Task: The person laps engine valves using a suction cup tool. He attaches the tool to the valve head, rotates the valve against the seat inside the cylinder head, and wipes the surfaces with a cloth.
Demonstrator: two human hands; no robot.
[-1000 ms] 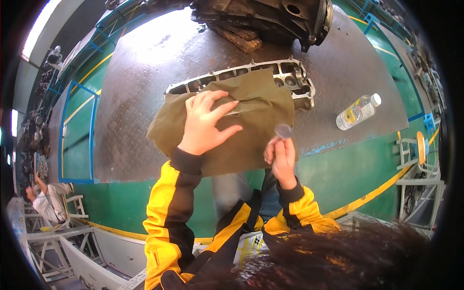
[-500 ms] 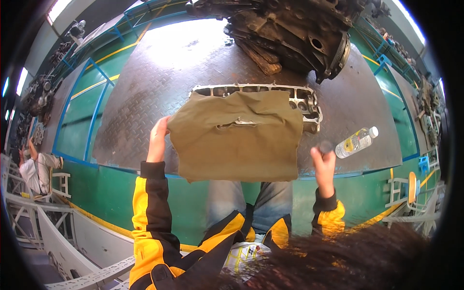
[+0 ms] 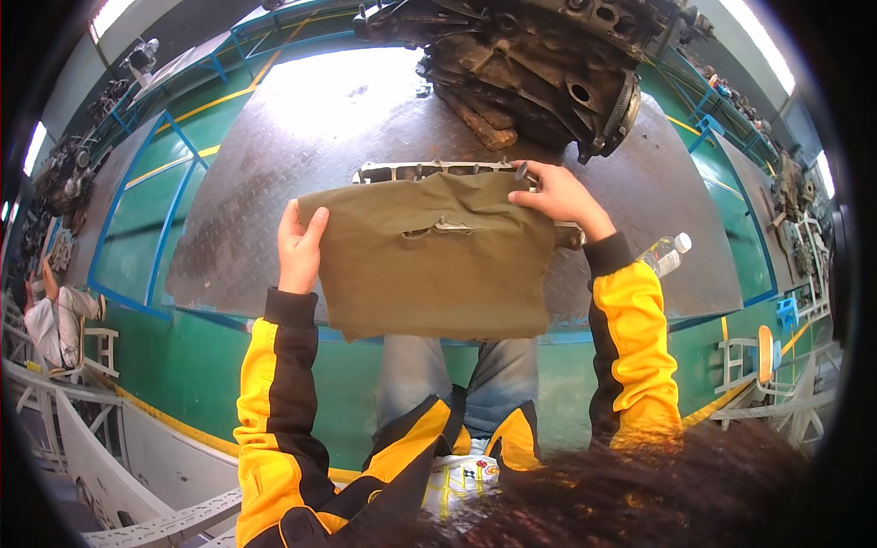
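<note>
An olive-green cloth (image 3: pixel 438 283) lies over a pale metal cylinder head (image 3: pixel 388 172), whose far edge shows beyond it. Through a slit in the cloth's middle a bit of metal pokes out. My left hand (image 3: pixel 300 247) is closed on the cloth's left edge, thumb on top. Over the cloth's far right corner, my right hand (image 3: pixel 559 194) pinches a small dark metal part with a round, flat head, which looks like an engine valve (image 3: pixel 522 172). It sits just above the far right part of the cylinder head, and whether it touches cannot be seen.
A large dirty engine block (image 3: pixel 539 82) rests on wooden blocks (image 3: pixel 480 123) at the back of the steel-plate table (image 3: pixel 237 210). A clear bottle with a white cap (image 3: pixel 667 254) lies by my right sleeve. At far left sits another person (image 3: pixel 59 320).
My right hand has moved up and left from beside the bottle to the cloth's far right corner, carrying the valve. My left thumb now shows on top of the cloth.
</note>
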